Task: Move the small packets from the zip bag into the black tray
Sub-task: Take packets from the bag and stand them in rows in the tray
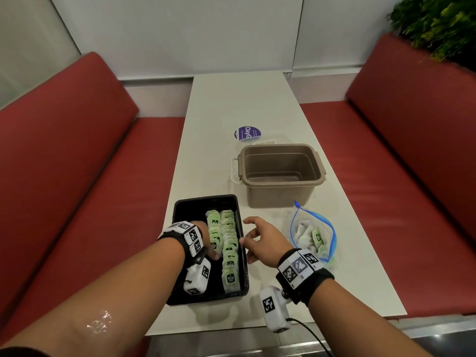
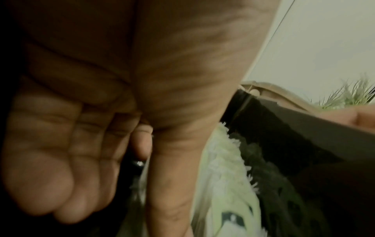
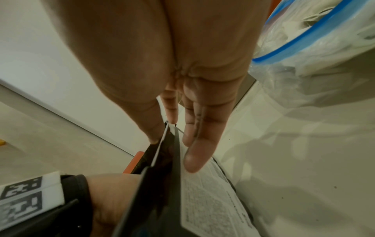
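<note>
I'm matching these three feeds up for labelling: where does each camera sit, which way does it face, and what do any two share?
Head: worn on the head, facing forward and down at the table; shows both forearms, the left hand in the black tray, the right hand beside it, the zip bag.
Left wrist: looks along the left hand's palm at the packets in the tray.
Right wrist: looks along the right hand at the tray's rim; zip bag at the right.
Shared: all three show the tray.

Bare table (image 1: 342, 266) right of zip bag (image 1: 313, 235); tan bin (image 1: 280, 176) behind.
</note>
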